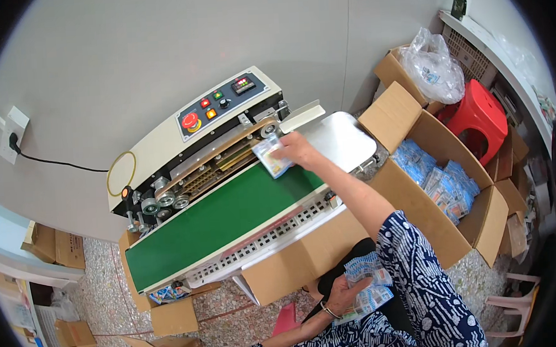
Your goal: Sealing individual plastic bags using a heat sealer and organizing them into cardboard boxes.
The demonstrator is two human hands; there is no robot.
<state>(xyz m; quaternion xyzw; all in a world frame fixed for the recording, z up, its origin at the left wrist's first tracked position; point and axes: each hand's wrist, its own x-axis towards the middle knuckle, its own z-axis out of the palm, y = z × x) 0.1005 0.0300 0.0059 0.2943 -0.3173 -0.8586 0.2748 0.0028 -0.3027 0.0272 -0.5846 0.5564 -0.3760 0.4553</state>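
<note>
Over the right part of a green conveyor belt, my right hand grips a small clear packet with blue and yellow print. The packet's upper edge is close to the belt sealing machine's sealing strip; whether it touches cannot be made out. Low in front of my body, my left hand is closed on several blue-and-white packets, fanned out above and below the fingers. A bracelet is on that wrist.
To the right, an open carton holds many blue packets. A red stool and a plastic bag stand behind it. A white plate extends from the belt's right end. Beneath the left end, another box holds packets.
</note>
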